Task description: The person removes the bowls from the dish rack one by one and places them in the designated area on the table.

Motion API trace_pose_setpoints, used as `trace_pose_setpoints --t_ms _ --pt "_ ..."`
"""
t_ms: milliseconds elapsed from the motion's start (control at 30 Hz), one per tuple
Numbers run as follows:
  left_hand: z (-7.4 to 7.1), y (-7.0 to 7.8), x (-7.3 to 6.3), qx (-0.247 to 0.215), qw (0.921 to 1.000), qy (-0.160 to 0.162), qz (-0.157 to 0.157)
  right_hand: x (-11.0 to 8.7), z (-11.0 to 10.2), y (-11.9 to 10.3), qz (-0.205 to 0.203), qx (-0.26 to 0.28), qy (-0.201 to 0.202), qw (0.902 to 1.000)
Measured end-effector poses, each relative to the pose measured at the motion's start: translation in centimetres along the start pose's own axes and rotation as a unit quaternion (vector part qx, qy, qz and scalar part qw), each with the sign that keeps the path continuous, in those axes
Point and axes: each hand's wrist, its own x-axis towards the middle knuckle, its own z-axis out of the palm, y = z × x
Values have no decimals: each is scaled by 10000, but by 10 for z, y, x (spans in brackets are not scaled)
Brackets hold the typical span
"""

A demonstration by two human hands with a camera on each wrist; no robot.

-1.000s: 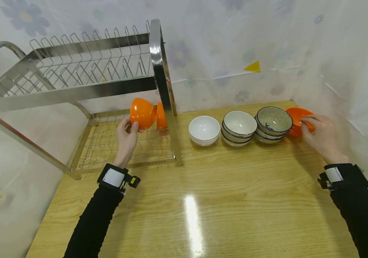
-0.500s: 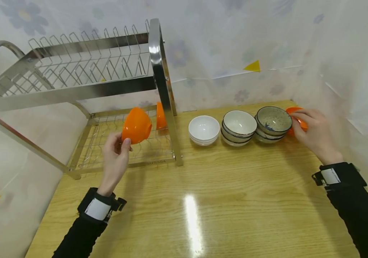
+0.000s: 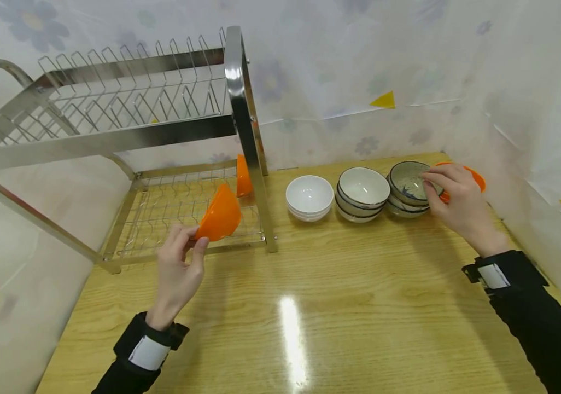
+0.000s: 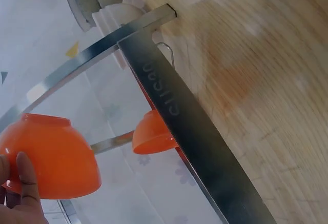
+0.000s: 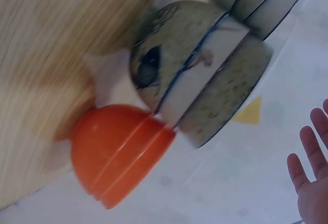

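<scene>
My left hand point(image 3: 179, 268) pinches an orange bowl point(image 3: 221, 216) by its rim, thumb on one side and fingers on the other. The bowl is tipped on its side over the front of the metal dish rack's lower tier point(image 3: 159, 219). A second orange bowl point(image 3: 244, 176) stands on edge in that tier by the right post. My right hand point(image 3: 462, 208) hovers over a stack of speckled bowls point(image 3: 408, 183), holding nothing. Its fingers point(image 5: 310, 144) look spread in the right wrist view. Partly behind it in the head view is a stack of orange bowls point(image 5: 120, 152).
White bowls point(image 3: 310, 197) are stacked right of the rack, beside a stack of dark-rimmed bowls point(image 3: 363, 189). The rack's upper tier point(image 3: 133, 104) has wire slots. Patterned sheeting point(image 3: 320, 65) closes the back and sides of the wooden table point(image 3: 359, 306).
My left hand has drawn the orange bowl toward me, away from the bowl in the rack, and turned it. My right hand has moved left from the orange stack to over the speckled bowls.
</scene>
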Motion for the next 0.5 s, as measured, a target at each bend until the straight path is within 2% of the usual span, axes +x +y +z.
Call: trace_pose_setpoints --t_ms 133,300,500 --pt "2 7 -5 224 9989 -116 384 5 5 -18 -361 197 -246 9989" --pt "3 16 -10 370 9956 -411 763 11 15 -41 -1056 731 -330 9912" --pt "6 24 -12 584 9851 -863 1371 16 31 -81 -1682 1209 -378 9776"
